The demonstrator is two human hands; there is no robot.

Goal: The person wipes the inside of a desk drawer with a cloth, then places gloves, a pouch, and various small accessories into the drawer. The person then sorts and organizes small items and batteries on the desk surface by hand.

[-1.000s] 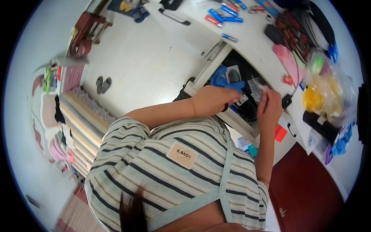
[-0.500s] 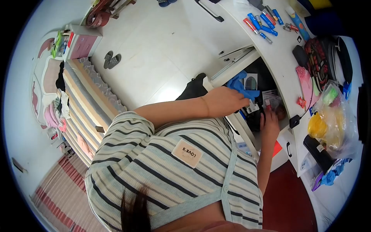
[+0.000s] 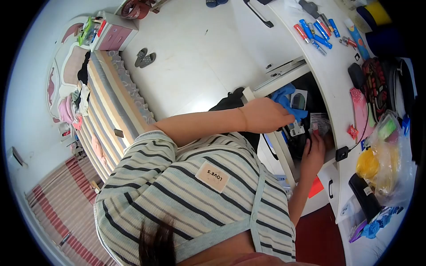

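My left hand [image 3: 267, 115] hangs over the front of an open drawer [image 3: 286, 162], its fingers curled together beside a blue cloth [image 3: 288, 99] and a small white item [image 3: 296, 129]. What its fingertips hold is hidden. Deeper in the drawer, my right hand [image 3: 313, 153] has its fingers at a clear plastic bag [image 3: 325, 125] with something reddish at the fingertips. A white card with a dark round shape [image 3: 298, 99] lies near the blue cloth. Dark items fill the drawer around both hands.
On the white desk [image 3: 328, 73] are several batteries [image 3: 321, 41], a dark pouch [image 3: 356, 75], a patterned bag [image 3: 375, 84], a yellow item [image 3: 367, 162] in clear plastic and a black case [image 3: 364, 197]. Slippers [image 3: 145, 58] lie on the floor near a striped bed [image 3: 106, 93].
My right hand has gone down into the drawer with the clear plastic it held higher up. My left hand stays near the blue cloth. The view has shifted, showing more of the bed.
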